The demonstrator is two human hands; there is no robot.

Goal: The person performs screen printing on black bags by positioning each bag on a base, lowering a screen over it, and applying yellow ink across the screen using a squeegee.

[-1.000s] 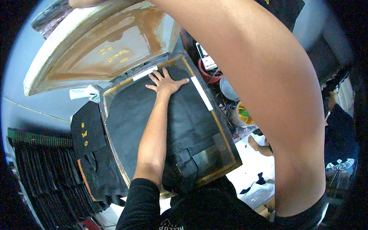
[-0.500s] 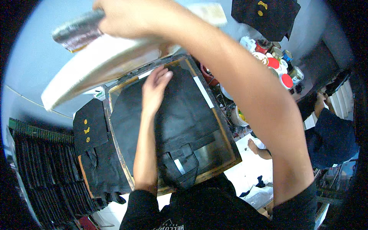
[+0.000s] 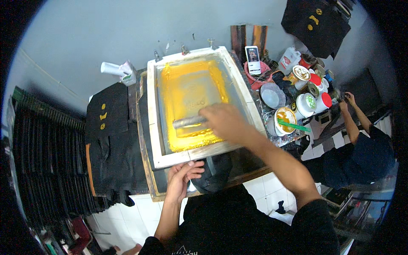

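A white-edged screen-printing frame (image 3: 154,146) lies flat over the board in front of me, its mesh smeared with yellow ink (image 3: 173,136). My right hand (image 3: 223,123) is closed round a squeegee (image 3: 189,122), which rests on the inked mesh toward the near end. My left hand (image 3: 183,175) is just below the frame's near edge, palm up, fingers loosely bent and apart; nothing shows in it. Beside that hand, part of a black fabric piece (image 3: 214,172) sticks out from under the frame. The rest of the fabric is hidden by the frame.
Left are black pieces with yellow prints (image 3: 106,112) and a rack of hanging black fabric (image 3: 46,161). At right stand ink tubs, one with a green stick (image 3: 293,125), a grey bowl (image 3: 273,95) and a phone (image 3: 253,59). Another person (image 3: 357,148) works farther right.
The frame has come down from its raised, tilted position onto the black fabric. My right hand has brought the squeegee down onto the mesh. My left hand has drawn back toward me.
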